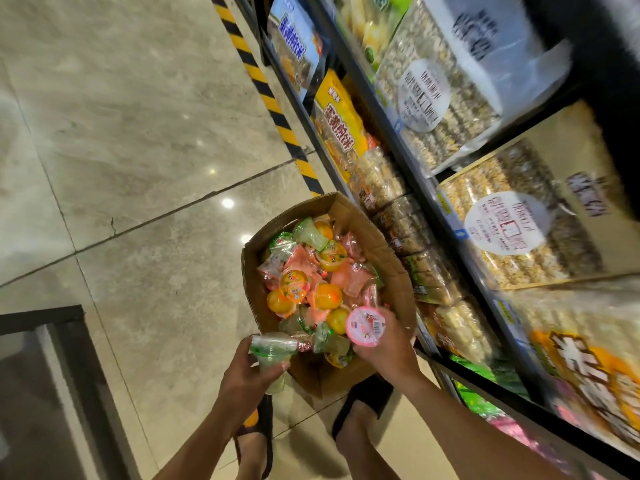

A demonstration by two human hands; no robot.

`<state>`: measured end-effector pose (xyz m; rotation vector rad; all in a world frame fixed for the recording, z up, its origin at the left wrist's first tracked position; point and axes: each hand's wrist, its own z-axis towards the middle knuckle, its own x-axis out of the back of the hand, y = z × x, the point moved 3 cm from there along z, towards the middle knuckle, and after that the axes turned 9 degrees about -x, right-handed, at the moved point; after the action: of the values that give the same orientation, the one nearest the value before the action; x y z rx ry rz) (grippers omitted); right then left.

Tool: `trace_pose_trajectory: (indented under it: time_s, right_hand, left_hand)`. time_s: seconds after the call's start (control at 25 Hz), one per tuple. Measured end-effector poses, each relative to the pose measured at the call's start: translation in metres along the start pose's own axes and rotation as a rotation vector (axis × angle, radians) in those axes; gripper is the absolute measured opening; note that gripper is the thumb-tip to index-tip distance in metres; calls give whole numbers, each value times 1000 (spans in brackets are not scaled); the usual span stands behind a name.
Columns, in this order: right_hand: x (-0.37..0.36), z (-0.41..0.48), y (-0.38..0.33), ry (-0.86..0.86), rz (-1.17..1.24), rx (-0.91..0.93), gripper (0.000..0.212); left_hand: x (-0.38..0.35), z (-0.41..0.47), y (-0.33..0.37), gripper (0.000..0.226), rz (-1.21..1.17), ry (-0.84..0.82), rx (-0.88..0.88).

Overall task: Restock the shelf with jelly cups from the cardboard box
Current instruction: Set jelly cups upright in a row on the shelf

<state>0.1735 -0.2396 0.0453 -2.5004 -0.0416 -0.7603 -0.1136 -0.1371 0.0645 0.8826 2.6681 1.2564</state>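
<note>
An open cardboard box (372,233) stands on the floor against the shelf, filled with several jelly cups (304,285) in orange, pink and green. My left hand (247,374) grips a green jelly cup (272,351) at the box's near left corner. My right hand (388,344) holds a pink-lidded jelly cup (366,326) over the box's near right side, its lid facing up. The shelf (426,188) runs along the right, its tiers packed with bagged snacks.
Yellow-and-black hazard tape (263,88) runs along the shelf base on the tiled floor. My feet in black sandals (363,400) stand just behind the box. A dark cabinet or fixture (45,382) sits at lower left. Snack bags (343,123) fill the lower tier beside the box.
</note>
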Motion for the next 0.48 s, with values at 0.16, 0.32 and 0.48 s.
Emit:
trace_pose_trajectory:
  time_s: [0.16,0.32,0.48]
  right_hand:
    - [35,-85,-44,34,126,-84,77]
    - [63,-181,-84,138,326,-95,79]
    - [91,-297,-123,241,534,-63,83]
  left_hand:
    - [19,-41,77,54,24,-66,-83]
    - [34,-98,162,57,31,-181,-197]
    - [50,-167,239,63,107,-340,-330]
